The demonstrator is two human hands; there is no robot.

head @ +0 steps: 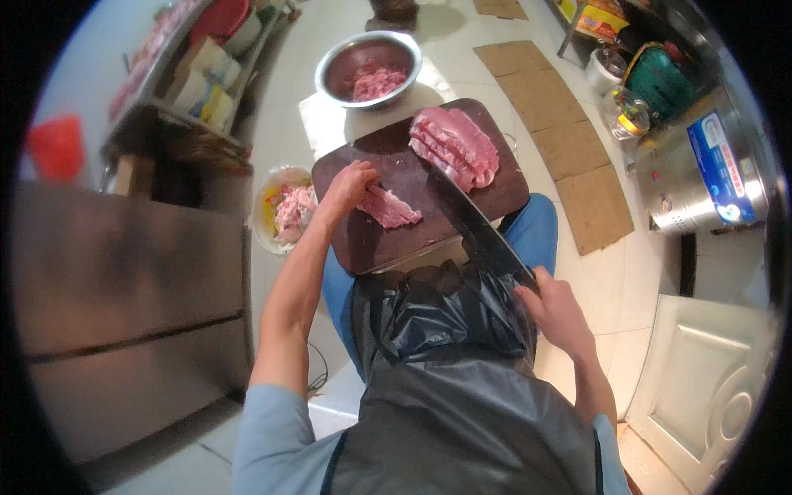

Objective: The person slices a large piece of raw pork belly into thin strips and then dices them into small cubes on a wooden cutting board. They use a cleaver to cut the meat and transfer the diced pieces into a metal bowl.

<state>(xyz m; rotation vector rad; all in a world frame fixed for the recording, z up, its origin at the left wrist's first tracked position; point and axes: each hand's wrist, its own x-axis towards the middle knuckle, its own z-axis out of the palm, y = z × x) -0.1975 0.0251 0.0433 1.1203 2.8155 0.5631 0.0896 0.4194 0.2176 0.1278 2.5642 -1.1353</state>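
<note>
A dark brown cutting board (396, 167) lies in front of me, close to my knees. My left hand (356, 185) is on the board's left part, its fingers at the end of some strips of raw meat (391, 209); the fingertips are partly hidden, so whether they grip the meat is unclear. My right hand (552, 309) is closed around the handle of a long knife with a wide blade (473, 224). The blade points up and left across the board, its tip beside a larger, partly sliced slab of raw meat (461, 145) at the upper right.
Beyond the board stands a metal bowl (413, 46) with cut meat inside. A lined container (257, 216) of pale trimmings is at the left. Flattened cardboard (560, 136) lies on the floor at the right. Loaded shelves, jars (624, 114) and a shiny metal appliance (680, 179) line the sides.
</note>
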